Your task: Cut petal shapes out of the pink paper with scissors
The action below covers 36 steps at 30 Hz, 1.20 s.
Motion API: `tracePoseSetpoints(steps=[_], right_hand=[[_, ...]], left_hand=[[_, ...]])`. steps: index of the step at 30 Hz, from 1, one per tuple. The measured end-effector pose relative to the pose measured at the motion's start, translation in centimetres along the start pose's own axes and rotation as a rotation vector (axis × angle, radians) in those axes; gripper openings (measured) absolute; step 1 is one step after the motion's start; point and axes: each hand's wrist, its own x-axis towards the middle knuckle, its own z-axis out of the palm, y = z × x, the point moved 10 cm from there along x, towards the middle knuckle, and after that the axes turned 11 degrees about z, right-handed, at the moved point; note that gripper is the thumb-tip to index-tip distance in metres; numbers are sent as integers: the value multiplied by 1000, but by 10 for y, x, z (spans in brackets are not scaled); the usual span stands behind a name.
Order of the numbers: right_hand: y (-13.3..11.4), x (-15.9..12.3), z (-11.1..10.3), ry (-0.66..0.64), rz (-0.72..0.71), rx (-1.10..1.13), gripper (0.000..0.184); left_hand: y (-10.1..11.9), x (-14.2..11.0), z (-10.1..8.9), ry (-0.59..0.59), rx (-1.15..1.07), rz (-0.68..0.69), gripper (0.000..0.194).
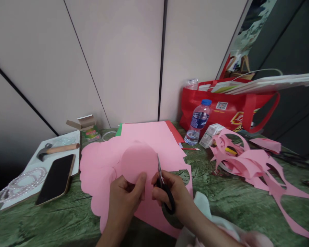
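My left hand point(127, 193) pinches the lower edge of a round pink paper disc point(139, 159) between thumb and fingers, holding it up over other pink paper. In my right hand point(171, 188) is a pair of scissors point(169, 199) with black handles, its blades pointing up just beside the disc's right edge. The blades look nearly closed. Beneath both hands lie pink paper sheets point(154, 132), and more cut pink discs point(92, 175) overlap in a pile on the left.
On the left, a white board point(38, 159) carries a hammer point(59, 148), a phone point(56, 178) and bead strings point(23, 185). A small box point(91, 132) stands behind. To the right are a water bottle point(198, 120), a red bag point(221, 106) and pink paper scraps point(257, 164).
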Motion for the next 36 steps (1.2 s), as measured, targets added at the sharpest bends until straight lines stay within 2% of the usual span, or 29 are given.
tracePoseSetpoints(steps=[17, 25, 28, 30, 34, 36], right_hand=[[-2, -2, 0, 23, 28, -24, 16], [-6, -2, -7, 128, 17, 9, 9], [-6, -2, -11, 173, 26, 93, 10], [-6, -2, -15, 202, 30, 169, 16], [-9, -2, -19, 227, -5, 214, 27], [-8, -1, -21, 238, -17, 206, 28]], left_hand=[[0, 1, 1, -6, -22, -5, 40], [-3, -1, 6, -33, -77, -47, 43], [-5, 3, -1, 23, -140, -46, 40], [-10, 9, -11, 104, -234, -49, 35], [-35, 23, -34, 308, -549, -95, 17], [-44, 30, -36, 328, -596, -118, 11]])
